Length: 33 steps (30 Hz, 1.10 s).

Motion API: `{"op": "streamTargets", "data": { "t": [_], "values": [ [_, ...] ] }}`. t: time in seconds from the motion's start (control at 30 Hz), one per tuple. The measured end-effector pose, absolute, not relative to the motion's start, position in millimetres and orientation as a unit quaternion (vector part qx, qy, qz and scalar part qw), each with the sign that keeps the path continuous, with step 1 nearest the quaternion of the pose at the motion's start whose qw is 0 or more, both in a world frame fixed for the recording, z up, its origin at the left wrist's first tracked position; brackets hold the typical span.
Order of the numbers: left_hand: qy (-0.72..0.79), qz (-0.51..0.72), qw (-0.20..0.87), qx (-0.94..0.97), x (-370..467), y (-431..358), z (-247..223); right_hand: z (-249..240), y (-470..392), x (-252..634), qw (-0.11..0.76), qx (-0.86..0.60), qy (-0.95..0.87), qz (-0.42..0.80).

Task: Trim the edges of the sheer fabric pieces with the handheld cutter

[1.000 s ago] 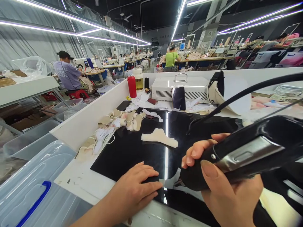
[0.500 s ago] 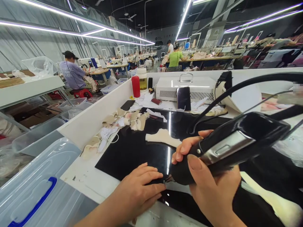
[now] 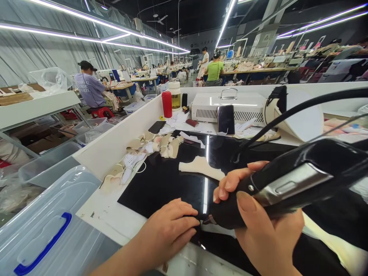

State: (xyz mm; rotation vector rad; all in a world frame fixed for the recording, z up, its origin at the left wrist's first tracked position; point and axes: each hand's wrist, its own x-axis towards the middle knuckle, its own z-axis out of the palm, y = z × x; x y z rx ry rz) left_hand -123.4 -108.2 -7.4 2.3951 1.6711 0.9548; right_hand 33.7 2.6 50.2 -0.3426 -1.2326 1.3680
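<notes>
My right hand (image 3: pixel 258 214) is wrapped round a black handheld tool (image 3: pixel 293 184) with a silver panel and a cable. The tool's tip is low over the glossy black board (image 3: pixel 161 188), close to my left fingertips. My left hand (image 3: pixel 172 230) lies palm down at the board's front edge, fingers stretched forward beside a pale strip (image 3: pixel 217 230). A cream fabric piece (image 3: pixel 201 167) lies farther back on the board. Another cream piece (image 3: pixel 330 237) is at the lower right, partly hidden by my right hand.
Beige cups and tags (image 3: pixel 169 146) lie at the board's back left. Behind stand a white vented box (image 3: pixel 230 100), a phone (image 3: pixel 225 119), a red bottle (image 3: pixel 166 104) and a yellow jar (image 3: pixel 175 96). A lidded bin (image 3: pixel 51 214) stands left. People sit farther off.
My right hand and the tool have shifted slightly right, and the tool's tip is a little farther from my left fingertips. My left hand stays nearly in place. The view has shifted slightly.
</notes>
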Motion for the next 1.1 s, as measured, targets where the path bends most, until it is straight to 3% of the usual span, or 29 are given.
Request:
{"op": "streamTargets", "data": {
  "t": [0.63,0.83,1.1],
  "values": [
    [0.533,0.280,0.013,0.799,-129.0,-106.2,-12.6,49.6,11.6,43.4,0.609,-0.165,-0.559,0.537],
    [0.498,0.263,0.075,0.823,-130.0,-87.6,-6.1,63.4,21.0,61.3,0.639,-0.275,-0.562,0.447],
    [0.444,0.224,0.237,0.835,-138.3,-40.9,7.7,52.5,25.9,58.8,0.657,-0.253,-0.539,0.462]
  ]
}}
